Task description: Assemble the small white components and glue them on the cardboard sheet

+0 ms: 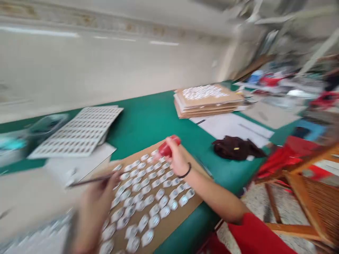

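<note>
My right hand (177,158), with a dark band at its wrist, is closed around a small red bottle (166,147) tilted down to the left. Under it lies a brown board (182,211) bearing rows of small whitish, shiny pieces (149,199). My left hand (99,197), blurred, is over the board's left edge. It grips a thin dark stick (91,180), perhaps a brush, whose pale end points left over a grey sheet.
A white perforated tray (79,132) and a clear container (47,123) stand at the left. Stacked boards (209,100) sit at the back, near white papers (233,125) and a dark cloth (235,148). A wooden chair (296,190) is at the right.
</note>
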{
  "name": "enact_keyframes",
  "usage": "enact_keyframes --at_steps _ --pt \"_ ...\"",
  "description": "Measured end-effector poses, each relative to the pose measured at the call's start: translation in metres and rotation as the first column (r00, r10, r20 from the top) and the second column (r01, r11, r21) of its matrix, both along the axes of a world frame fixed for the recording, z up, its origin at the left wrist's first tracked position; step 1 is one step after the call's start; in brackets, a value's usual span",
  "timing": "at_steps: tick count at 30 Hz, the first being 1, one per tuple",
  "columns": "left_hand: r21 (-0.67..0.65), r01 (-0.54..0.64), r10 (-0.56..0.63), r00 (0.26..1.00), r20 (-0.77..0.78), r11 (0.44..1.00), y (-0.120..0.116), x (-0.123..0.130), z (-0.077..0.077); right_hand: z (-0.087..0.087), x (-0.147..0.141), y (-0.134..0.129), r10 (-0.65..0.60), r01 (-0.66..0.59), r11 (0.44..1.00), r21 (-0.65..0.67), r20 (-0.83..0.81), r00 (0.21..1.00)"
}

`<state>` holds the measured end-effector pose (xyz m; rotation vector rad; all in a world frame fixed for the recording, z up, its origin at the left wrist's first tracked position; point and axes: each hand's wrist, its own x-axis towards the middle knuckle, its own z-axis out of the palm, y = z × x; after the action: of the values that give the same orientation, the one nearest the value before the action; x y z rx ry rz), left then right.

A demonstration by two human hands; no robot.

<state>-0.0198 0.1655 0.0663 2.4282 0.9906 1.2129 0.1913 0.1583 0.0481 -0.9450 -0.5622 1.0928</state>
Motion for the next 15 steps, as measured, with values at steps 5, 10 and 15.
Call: enact_keyframes --at_steps 5,10,15 --pt "-0.290 -0.355 0.313 0.932 -0.181 0.889 -0.019 -0.002 -0.047 -0.036 0.007 -0.010 -0.051 0.053 0.998 -0.018 0.076 0.996" --pt "-0.406 -0.359 0.264 0.925 -0.272 0.840 -0.026 0.014 -0.051 -0.059 0.008 -0.017 -0.040 0.029 0.999 0.042 0.286 0.957" --pt "-0.415 -0.340 0.230 0.928 -0.292 0.844 -0.029 0.017 -0.049 -0.066 0.001 -0.021 0.053 -0.116 0.987 0.114 0.445 0.894"
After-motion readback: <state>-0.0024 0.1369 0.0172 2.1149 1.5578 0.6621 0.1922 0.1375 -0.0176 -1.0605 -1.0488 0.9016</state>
